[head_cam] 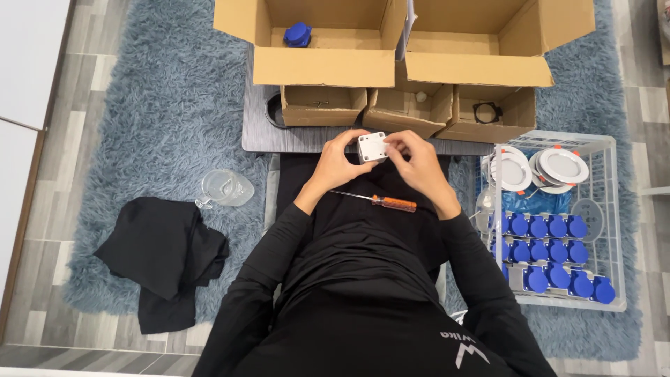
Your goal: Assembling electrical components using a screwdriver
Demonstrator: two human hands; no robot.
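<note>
1. Box (pixel 372 146), small, grey-white and square, held between both hands above the lap, just in front of the near edge of the dark table (pixel 259 132).
2. Left hand (pixel 337 161) curled round the box's left side, fingers over the top edge, thumb underneath; closed on it.
3. Right hand (pixel 417 160) gripping the right side, fingertips pinching the box's upper right corner.
4. Screwdriver (pixel 377 201) with an orange handle lying loose across the lap, just below the hands, thin shaft pointing left; touched by neither hand.
5. Black sleeves and black top filling the lower middle of the view.
6. Three small open cartons in a row on the table beyond the hands: left carton (pixel 322 106), middle carton (pixel 408 108), right carton (pixel 488 112) with a black ring-shaped part (pixel 488 112) inside.
7. Two large cartons behind those, flaps open: left one (pixel 323 66) holding a blue cap (pixel 298 34), right one (pixel 481 68) showing nothing inside from this angle.
8. White wire basket (pixel 614 209) to the right of the right arm, holding round white lamps (pixel 537 167) at the far end and rows of blue-capped parts (pixel 551 251) nearer.
9. Clear glass jug (pixel 225 188) on its side on the blue-grey shaggy rug (pixel 160 105), left of the left arm.
10. Black cloth (pixel 164 258) bunched on the rug further left, well apart from the hands.
11. Grey plank floor (pixel 70 139) around the rug.
</note>
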